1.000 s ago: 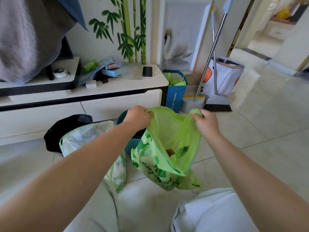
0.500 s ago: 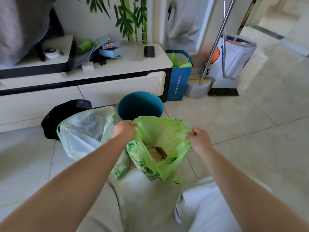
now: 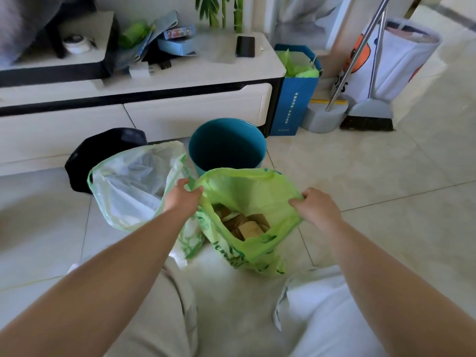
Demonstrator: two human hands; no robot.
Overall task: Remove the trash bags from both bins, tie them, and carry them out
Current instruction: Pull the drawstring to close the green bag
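A green trash bag (image 3: 247,191) with brown cardboard scraps inside sits on the floor in front of my knees, its mouth held wide. My left hand (image 3: 181,198) grips the left side of its rim and my right hand (image 3: 318,204) grips the right side. Behind it stands a teal bin (image 3: 226,145), with no bag in it. To the left a pale translucent bag (image 3: 134,181) with a green rim stands open in front of a black bin (image 3: 103,150), which it partly hides.
A low white cabinet (image 3: 195,104) runs along the wall with a phone (image 3: 245,46) and boxes on top. A blue paper bag (image 3: 293,99), a dustpan and broom (image 3: 368,114) and a white printed bag (image 3: 396,60) stand at the right. Pale tiled floor stretches to the right.
The green bag has come down from in front of the teal bin to the floor near my knees. Both hands lowered with it and pulled its mouth wider, showing the cardboard inside.
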